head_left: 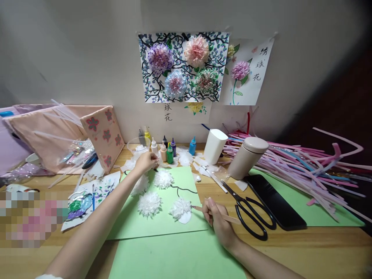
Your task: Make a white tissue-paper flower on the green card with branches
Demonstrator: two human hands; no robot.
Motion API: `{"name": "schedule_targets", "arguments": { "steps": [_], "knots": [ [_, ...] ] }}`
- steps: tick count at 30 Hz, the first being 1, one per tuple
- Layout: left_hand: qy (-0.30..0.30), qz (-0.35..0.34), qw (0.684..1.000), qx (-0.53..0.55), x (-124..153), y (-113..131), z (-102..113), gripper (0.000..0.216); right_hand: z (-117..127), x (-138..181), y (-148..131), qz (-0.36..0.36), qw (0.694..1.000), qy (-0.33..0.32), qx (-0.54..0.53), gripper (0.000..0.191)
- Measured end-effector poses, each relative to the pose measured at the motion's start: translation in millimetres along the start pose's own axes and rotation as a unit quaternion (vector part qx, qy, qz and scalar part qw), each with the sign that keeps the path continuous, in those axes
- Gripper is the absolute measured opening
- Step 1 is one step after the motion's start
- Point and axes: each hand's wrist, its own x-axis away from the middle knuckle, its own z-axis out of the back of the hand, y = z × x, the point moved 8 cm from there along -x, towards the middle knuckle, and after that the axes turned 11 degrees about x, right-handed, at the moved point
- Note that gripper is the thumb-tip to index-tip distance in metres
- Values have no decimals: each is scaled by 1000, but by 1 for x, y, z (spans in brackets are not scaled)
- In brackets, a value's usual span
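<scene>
Lying nearest on the table (308,250), one light-green sheet (174,255) sits partly under a second green sheet (128,224). I have the right hand (219,221) gripping a wooden stick (232,219), its tip just beside the lower-right white paper flower (180,208) on the upper sheet. Black scissors (251,221) lie right of that hand. Farther off, my left hand (147,162) bends its fingers by the sheet's far edge; whether they pinch anything, I cannot tell. Paint bottles (170,155) stand just beyond.

flowers (149,203): ruffled paper | stick (231,219): matt wood | phone (276,201): smooth, glossy
</scene>
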Motion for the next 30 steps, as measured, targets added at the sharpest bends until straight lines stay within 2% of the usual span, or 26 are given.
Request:
{"name": "schedule_targets", "arguments": {
  "steps": [9, 17, 24, 30],
  "knots": [
    [39, -18, 999, -23, -2, 5, 16, 23, -1, -2, 1, -4, 1000, -5, 2, 56],
    [37, 6, 999, 6, -3, 0, 15, 14, -2, 0, 0, 0, 1000, -13, 5, 56],
    [9, -9, 1000, 3, 0, -4, 14, 39, -2, -1, -1, 9, 1000, -10, 1, 56],
    [-15, -30, 999, -20, 0, -3, 17, 43, -1, -1, -1, 9, 1000, -12, 3, 56]
  ]
}}
